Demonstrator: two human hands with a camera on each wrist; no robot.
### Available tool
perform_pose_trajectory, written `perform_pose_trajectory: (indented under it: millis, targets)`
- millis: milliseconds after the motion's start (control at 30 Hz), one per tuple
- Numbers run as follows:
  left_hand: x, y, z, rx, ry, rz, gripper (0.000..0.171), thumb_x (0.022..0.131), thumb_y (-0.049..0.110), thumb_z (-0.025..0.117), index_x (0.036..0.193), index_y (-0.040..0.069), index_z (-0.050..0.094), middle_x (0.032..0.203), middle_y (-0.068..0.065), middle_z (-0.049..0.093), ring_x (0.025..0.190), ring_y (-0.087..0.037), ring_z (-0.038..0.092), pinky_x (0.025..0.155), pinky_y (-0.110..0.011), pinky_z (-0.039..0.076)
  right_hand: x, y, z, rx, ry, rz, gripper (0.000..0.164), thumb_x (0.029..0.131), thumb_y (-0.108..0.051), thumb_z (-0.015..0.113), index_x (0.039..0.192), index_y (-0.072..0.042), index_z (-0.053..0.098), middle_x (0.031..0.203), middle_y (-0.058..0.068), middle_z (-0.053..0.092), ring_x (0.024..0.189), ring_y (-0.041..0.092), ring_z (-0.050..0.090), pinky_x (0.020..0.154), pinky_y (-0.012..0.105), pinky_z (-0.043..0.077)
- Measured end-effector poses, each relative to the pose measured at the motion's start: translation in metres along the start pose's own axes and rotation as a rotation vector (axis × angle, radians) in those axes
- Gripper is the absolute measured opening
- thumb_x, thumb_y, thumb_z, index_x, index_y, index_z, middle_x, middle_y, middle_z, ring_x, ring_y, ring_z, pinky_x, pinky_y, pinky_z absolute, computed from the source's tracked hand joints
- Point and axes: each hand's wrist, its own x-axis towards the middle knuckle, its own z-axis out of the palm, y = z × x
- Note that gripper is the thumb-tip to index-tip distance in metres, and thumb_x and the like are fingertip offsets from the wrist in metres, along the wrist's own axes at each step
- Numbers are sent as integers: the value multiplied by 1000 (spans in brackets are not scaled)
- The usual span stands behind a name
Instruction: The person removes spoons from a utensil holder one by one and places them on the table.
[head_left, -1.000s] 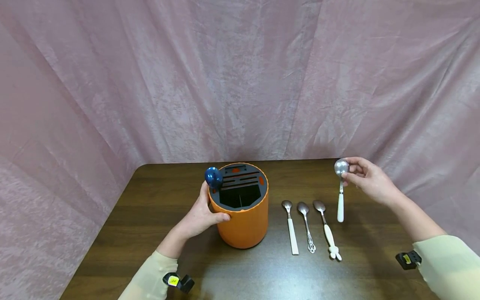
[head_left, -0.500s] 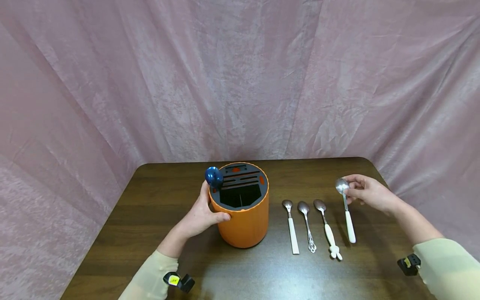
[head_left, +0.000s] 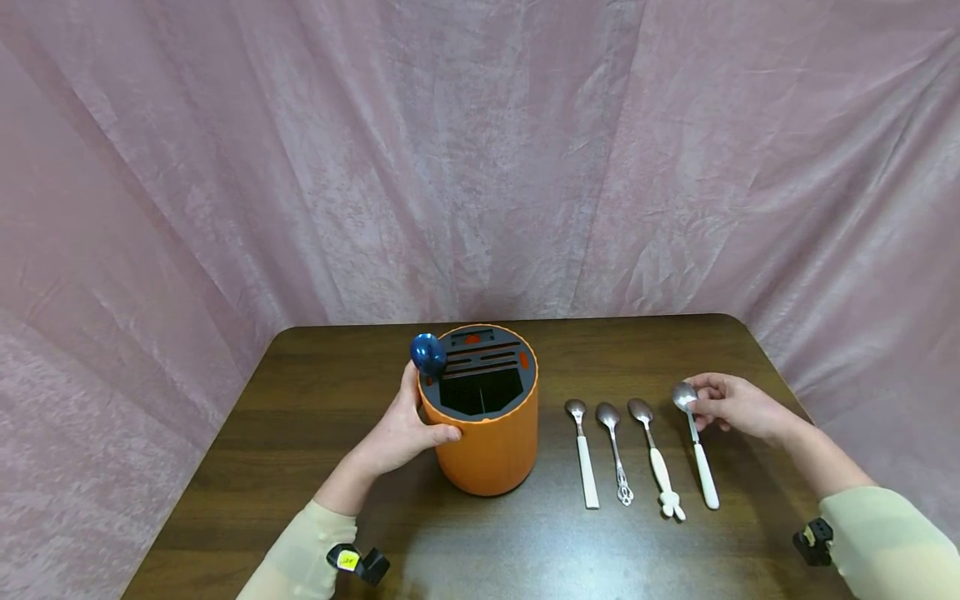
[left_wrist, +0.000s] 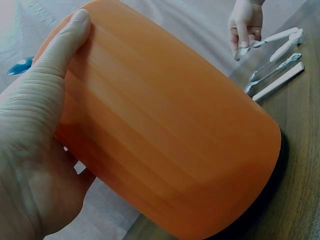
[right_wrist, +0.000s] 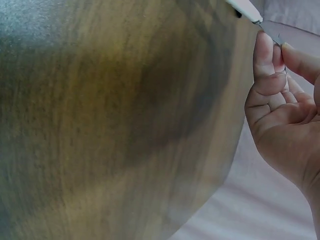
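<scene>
My left hand (head_left: 397, 429) grips the side of an orange cylindrical utensil holder (head_left: 491, 458), thumb in front near the rim, as the left wrist view (left_wrist: 165, 125) also shows. The holder's dark slotted top has a blue spoon (head_left: 427, 354) standing at its left edge. On the right, my right hand (head_left: 738, 406) pinches a metal spoon (head_left: 706, 477) with a white handle, just below its bowl. That spoon lies along the table, handle toward me. In the right wrist view, thumb and fingertips meet on its thin neck (right_wrist: 270, 34).
Left of the held spoon lie a spoon with a rabbit-shaped white handle end (head_left: 660, 473), a spoon with an ornate metal handle (head_left: 619, 467) and a spoon with a straight white handle (head_left: 587, 471). Pink curtains (head_left: 480, 158) hang behind the brown table (head_left: 337, 367).
My right hand has come down toward me with the white-handled spoon, bringing it from above the table to beside the row of spoons. My left hand and the holder have stayed put.
</scene>
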Motion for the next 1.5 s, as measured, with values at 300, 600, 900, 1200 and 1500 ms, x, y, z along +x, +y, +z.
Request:
perform_pose_trajectory:
  millis: [300,600,900,1200,1500]
  targets:
    - [1,1,1,23,10,4,117,75,61,84,160,39,8,158,-1,36,145,-28,32,117,-68,11,3,12,8,55,-60,39,54,102,-7,60,141,20,34,94,12,65,76,21,70,57,26,44]
    - [1,2,1,22,14,6,116,75,61,85,160,38,10,157,-2,36,145,-27,32,117,-68,11,10,17,13,10,-41,102,52,102,-10,60,141,17,37,97,12,64,77,19,70,58,27,45]
    - [1,2,0,3,7,4,115,76,59,85,160,37,9,157,-4,36,145,-30,32,116,-69,11,13,20,15,2,-30,126,52,103,-11,60,141,16,38,98,10,65,79,20,70,58,27,45]
    - [0,1,1,-8,-3,-4,117,76,60,85,160,39,7,158,-2,34,144,-28,33,117,-67,13,13,19,17,-34,-8,143,51,103,-12,60,140,15,39,96,9,66,78,22,70,59,29,45]
    - [2,1,1,4,3,10,117,76,59,85,161,38,8,158,-2,35,144,-28,33,117,-67,12,9,16,18,-62,15,166,52,101,-13,62,138,15,39,98,11,69,81,24,72,61,32,48]
